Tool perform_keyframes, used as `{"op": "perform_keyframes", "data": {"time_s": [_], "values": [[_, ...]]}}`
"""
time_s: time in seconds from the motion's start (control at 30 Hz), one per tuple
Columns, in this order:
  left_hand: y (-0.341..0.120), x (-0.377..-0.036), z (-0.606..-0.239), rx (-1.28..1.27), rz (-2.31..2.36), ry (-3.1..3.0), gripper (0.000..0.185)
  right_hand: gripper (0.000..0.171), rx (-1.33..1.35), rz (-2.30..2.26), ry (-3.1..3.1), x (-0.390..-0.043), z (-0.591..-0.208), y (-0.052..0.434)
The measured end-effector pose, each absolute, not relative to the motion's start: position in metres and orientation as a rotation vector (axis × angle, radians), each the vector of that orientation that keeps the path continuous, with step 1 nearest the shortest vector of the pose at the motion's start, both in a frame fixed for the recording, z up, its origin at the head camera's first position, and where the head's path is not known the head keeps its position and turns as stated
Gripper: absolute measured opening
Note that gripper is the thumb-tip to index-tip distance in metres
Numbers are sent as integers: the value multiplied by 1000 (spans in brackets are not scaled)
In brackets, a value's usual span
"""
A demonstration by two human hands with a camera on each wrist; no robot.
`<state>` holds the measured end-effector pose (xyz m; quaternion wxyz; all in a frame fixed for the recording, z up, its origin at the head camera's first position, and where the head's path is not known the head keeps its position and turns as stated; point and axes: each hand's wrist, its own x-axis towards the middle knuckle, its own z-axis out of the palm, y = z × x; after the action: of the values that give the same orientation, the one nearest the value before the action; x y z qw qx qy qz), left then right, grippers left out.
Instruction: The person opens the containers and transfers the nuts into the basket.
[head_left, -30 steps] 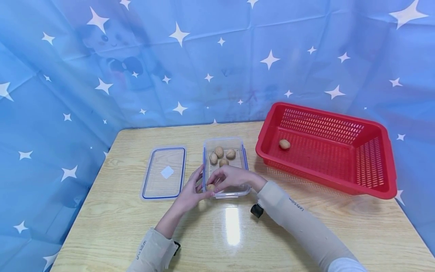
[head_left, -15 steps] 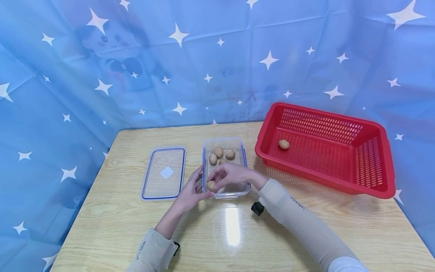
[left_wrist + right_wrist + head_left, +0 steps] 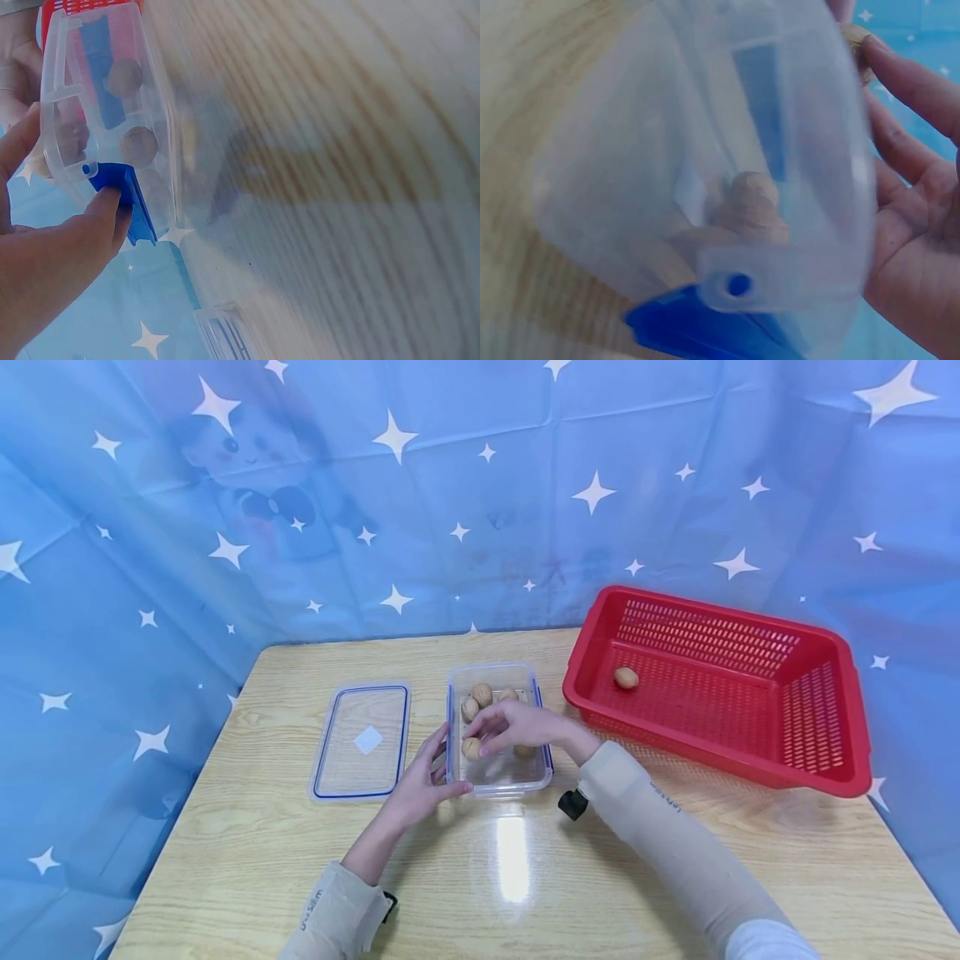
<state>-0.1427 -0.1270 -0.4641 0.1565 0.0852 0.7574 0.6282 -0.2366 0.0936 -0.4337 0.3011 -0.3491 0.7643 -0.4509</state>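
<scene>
The right hand (image 3: pixel 521 725) pinches a walnut (image 3: pixel 471 748) between its thumb and fingertips over the left part of the clear box (image 3: pixel 512 790); its exact height above the box floor is hard to tell, though the right wrist view suggests it is around rim level. The left hand (image 3: pixel 417 789) holds the box at its near left corner, fingers against the blue latch (image 3: pixel 135 217) and thumb set apart from them, on or just beside the near wall. The box stands upright on the table (image 3: pixel 270 860).

More walnuts (image 3: pixel 482 695) lie in the box: a pair at the far left, one partly hidden beyond the right hand, and another partly showing below it. A single walnut lies in the red basket (image 3: pixel 705 710), and the lid (image 3: pixel 356 710) lies flat, just to the left of the box.

For good handling, a shell this round probably wants a pinch across its middle with light, even pressure, since an off-centre squeeze could pop it free. Letting go low would limit bouncing and rolling. The left hand's brace seems useful against the light box sliding, provided it does not tilt it or press the latch too hard.
</scene>
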Motion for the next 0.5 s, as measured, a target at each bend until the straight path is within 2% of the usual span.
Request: {"op": "perform_keyframes", "data": {"time_s": [0.5], "values": [[-127, -145, -466, 221, 1809, 2146, 103, 37, -904, -1267, 2031, -251, -405, 108]]}}
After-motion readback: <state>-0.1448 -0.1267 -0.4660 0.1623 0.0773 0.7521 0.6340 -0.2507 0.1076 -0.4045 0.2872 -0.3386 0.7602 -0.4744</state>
